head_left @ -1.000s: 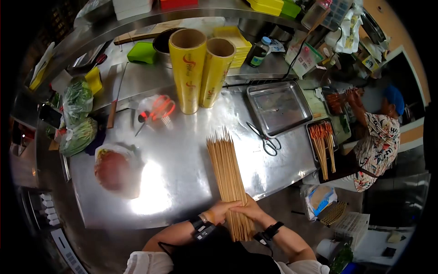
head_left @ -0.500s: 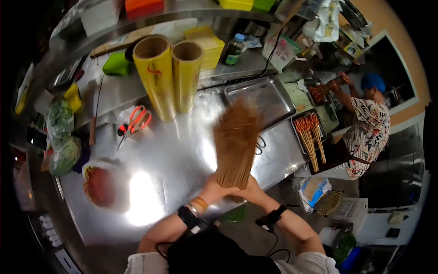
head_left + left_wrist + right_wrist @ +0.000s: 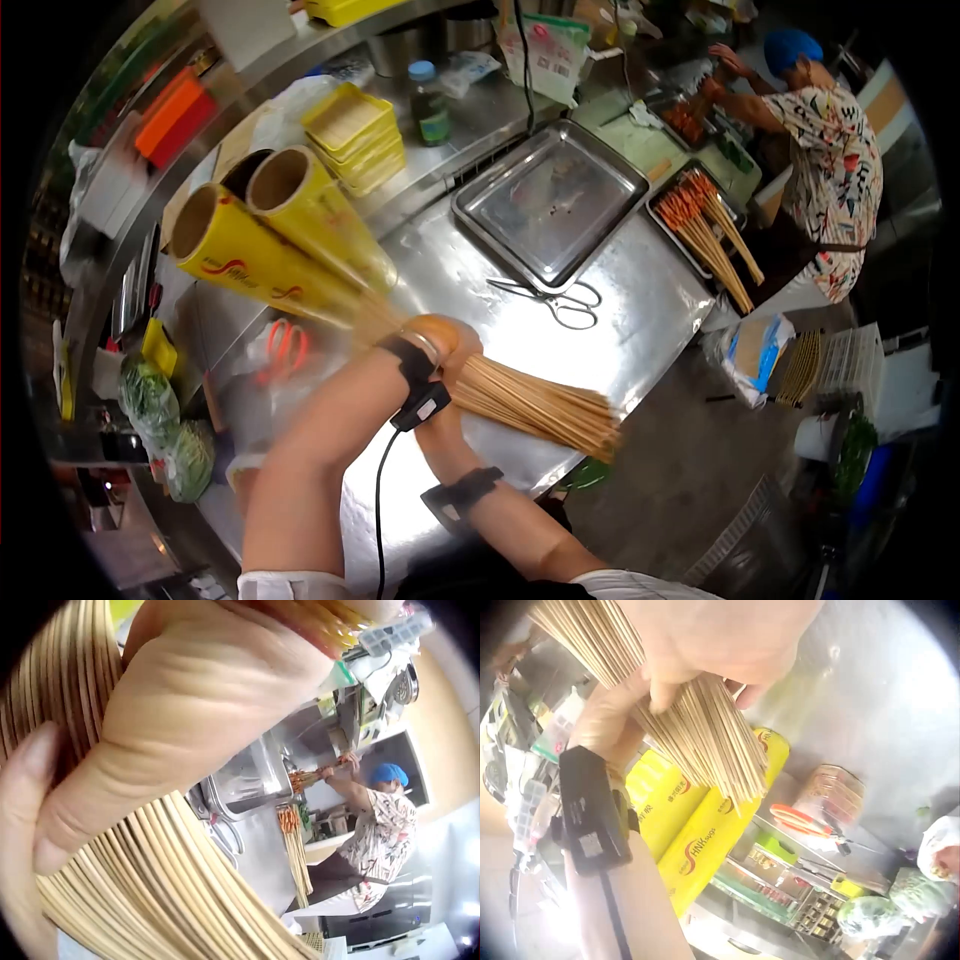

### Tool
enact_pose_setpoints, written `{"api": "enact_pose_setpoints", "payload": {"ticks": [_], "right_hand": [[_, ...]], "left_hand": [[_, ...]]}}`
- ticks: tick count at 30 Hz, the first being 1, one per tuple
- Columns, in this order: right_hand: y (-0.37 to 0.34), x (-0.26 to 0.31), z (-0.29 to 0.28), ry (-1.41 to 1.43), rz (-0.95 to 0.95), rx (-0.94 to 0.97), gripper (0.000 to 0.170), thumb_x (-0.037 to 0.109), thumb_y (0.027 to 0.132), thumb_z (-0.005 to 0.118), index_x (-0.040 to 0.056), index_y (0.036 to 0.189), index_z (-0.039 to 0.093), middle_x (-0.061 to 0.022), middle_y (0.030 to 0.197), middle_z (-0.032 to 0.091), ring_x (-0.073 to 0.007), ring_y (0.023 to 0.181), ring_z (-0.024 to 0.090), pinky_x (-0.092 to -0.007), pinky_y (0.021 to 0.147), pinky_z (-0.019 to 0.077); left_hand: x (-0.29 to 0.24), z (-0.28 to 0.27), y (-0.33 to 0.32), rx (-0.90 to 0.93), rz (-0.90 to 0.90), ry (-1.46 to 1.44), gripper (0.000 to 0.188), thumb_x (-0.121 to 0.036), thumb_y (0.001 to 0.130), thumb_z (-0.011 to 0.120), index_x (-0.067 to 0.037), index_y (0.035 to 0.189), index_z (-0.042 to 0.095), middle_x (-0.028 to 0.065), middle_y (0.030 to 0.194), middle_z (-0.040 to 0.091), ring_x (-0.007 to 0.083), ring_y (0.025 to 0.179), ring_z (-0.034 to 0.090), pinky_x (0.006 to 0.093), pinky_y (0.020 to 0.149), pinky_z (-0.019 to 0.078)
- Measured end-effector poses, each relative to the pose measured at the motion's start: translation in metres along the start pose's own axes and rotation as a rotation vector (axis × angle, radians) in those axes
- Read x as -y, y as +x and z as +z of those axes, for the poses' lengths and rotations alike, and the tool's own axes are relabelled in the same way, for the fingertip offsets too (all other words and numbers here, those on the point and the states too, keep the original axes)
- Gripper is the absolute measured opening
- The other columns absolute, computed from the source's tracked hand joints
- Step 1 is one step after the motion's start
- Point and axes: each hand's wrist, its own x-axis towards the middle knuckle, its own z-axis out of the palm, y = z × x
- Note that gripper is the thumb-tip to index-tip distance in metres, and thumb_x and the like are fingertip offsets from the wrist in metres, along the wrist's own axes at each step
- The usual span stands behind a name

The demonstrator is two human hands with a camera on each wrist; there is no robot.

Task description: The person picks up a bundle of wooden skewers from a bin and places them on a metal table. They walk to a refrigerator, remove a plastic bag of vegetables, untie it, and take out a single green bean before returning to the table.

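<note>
A thick bundle of bamboo skewers [image 3: 535, 405] is held in both hands over the steel table. My left hand [image 3: 462, 345] grips its middle from above, thumb across the sticks in the left wrist view. Close beside it, my right hand [image 3: 720, 637] wraps the same bundle; the left wrist partly covers this hand in the head view. One end of the bundle fans toward the table's right edge. The other, blurred end overlaps two yellow rolls [image 3: 270, 265] with cardboard cores.
Behind the bundle lie a metal tray [image 3: 550, 205] and black-handled scissors [image 3: 570, 305]. Orange-handled scissors [image 3: 287, 350] lie to the left, near bagged greens [image 3: 150, 400]. At right, another person [image 3: 820, 150] works beside a tray of loaded skewers [image 3: 700, 225].
The bundle has swung from pointing away from me to lying crosswise, one end now to the right. My left forearm has moved across in front, and the head view has tilted.
</note>
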Motion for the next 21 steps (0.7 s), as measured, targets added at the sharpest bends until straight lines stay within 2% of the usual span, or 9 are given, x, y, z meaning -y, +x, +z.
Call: {"api": "enact_pose_setpoints", "payload": {"ticks": [2, 3, 6, 9, 13, 16, 18, 20, 21], "right_hand": [[0.034, -0.024, -0.04, 0.163, 0.033, 0.136, 0.033, 0.021, 0.099, 0.051, 0.0136, 0.131, 0.05, -0.0025, 0.123, 0.06, -0.019, 0.117, 0.053, -0.0365, 0.098, 0.0461], [0.043, -0.03, -0.046, 0.195, 0.044, 0.157, 0.034, 0.022, 0.1, 0.05, 0.0125, 0.132, 0.048, -0.0039, 0.126, 0.057, -0.0187, 0.119, 0.052, -0.0357, 0.1, 0.0448], [0.033, -0.013, -0.02, 0.214, 0.064, 0.032, 0.038, 0.025, 0.101, 0.047, 0.0091, 0.136, 0.042, -0.0081, 0.133, 0.05, -0.0179, 0.124, 0.047, -0.0331, 0.103, 0.041], [0.001, 0.025, 0.042, 0.202, 0.107, -0.09, 0.043, 0.027, 0.103, 0.044, 0.0058, 0.14, 0.036, -0.0123, 0.14, 0.043, -0.0172, 0.129, 0.042, -0.0305, 0.107, 0.0371], [0.004, 0.043, 0.042, 0.086, 0.196, -0.1, 0.042, 0.025, 0.102, 0.045, 0.0024, 0.137, 0.038, -0.0132, 0.136, 0.044, -0.0155, 0.124, 0.043, -0.0281, 0.104, 0.0378], [0.021, 0.033, -0.014, -0.25, 0.279, -0.008, 0.034, 0.02, 0.1, 0.05, 0.0007, 0.128, 0.047, -0.0104, 0.123, 0.053, -0.0138, 0.111, 0.051, -0.027, 0.097, 0.0427], [0.012, 0.045, -0.041, -0.726, 0.325, 0.114, 0.03, 0.016, 0.098, 0.053, -0.0004, 0.122, 0.054, -0.0085, 0.113, 0.059, -0.0127, 0.102, 0.056, -0.0263, 0.092, 0.046], [-0.033, 0.094, -0.044, -1.354, 0.299, 0.346, 0.025, 0.013, 0.096, 0.056, -0.0015, 0.117, 0.06, -0.0066, 0.104, 0.065, -0.0116, 0.093, 0.061, -0.0256, 0.087, 0.0493], [-0.054, 0.125, -0.009, -1.464, 0.252, 0.324, 0.021, 0.01, 0.094, 0.059, -0.0016, 0.111, 0.063, -0.0052, 0.098, 0.066, -0.0108, 0.086, 0.061, -0.0244, 0.082, 0.0498]], "left_hand": [[0.0, -0.003, 0.022, -0.022, -0.002, 0.247, 0.05, -0.02, 0.058, 0.084, -0.011, 0.105, 0.069, 0.0123, 0.096, 0.072, 0.0286, 0.091, 0.069, 0.0379, 0.076, 0.0535], [-0.011, -0.011, 0.02, 0.0, -0.102, 0.285, 0.044, -0.02, 0.067, 0.079, -0.014, 0.109, 0.068, 0.0085, 0.101, 0.071, 0.028, 0.099, 0.067, 0.0425, 0.088, 0.05], [0.011, 0.041, 0.088, -0.496, -0.179, 0.22, 0.034, -0.021, 0.08, 0.068, -0.017, 0.114, 0.067, 0.0073, 0.113, 0.066, 0.0298, 0.116, 0.058, 0.0551, 0.104, 0.035], [-0.001, 0.046, 0.098, -0.582, -0.223, 0.347, 0.03, -0.022, 0.088, 0.059, -0.017, 0.117, 0.066, 0.0108, 0.129, 0.056, 0.0338, 0.134, 0.04, 0.0687, 0.109, 0.0101], [-0.007, 0.053, 0.092, -0.596, -0.177, 0.37, 0.055, -0.02, 0.079, 0.068, -0.021, 0.132, 0.053, 0.0103, 0.141, 0.047, 0.0336, 0.139, 0.033, 0.064, 0.111, 0.0126], [-0.007, 0.052, 0.055, -0.715, -0.093, 0.145, 0.08, -0.018, 0.068, 0.078, -0.022, 0.141, 0.045, 0.0097, 0.148, 0.039, 0.0339, 0.142, 0.027, 0.0619, 0.113, 0.0106], [-0.005, 0.071, 0.059, -0.846, -0.106, 0.076, 0.091, -0.016, 0.061, 0.081, -0.023, 0.143, 0.042, 0.0098, 0.151, 0.035, 0.0337, 0.143, 0.025, 0.0601, 0.115, 0.0102], [-0.008, 0.082, 0.062, -0.954, -0.085, -0.005, 0.081, -0.009, 0.067, 0.073, -0.021, 0.142, 0.045, 0.0107, 0.151, 0.033, 0.0344, 0.144, 0.023, 0.0577, 0.116, 0.0109], [-0.008, 0.086, 0.063, -1.021, -0.069, -0.016, 0.077, -0.007, 0.069, 0.07, -0.019, 0.141, 0.046, 0.0117, 0.151, 0.034, 0.0352, 0.143, 0.023, 0.0575, 0.116, 0.0113]]}}
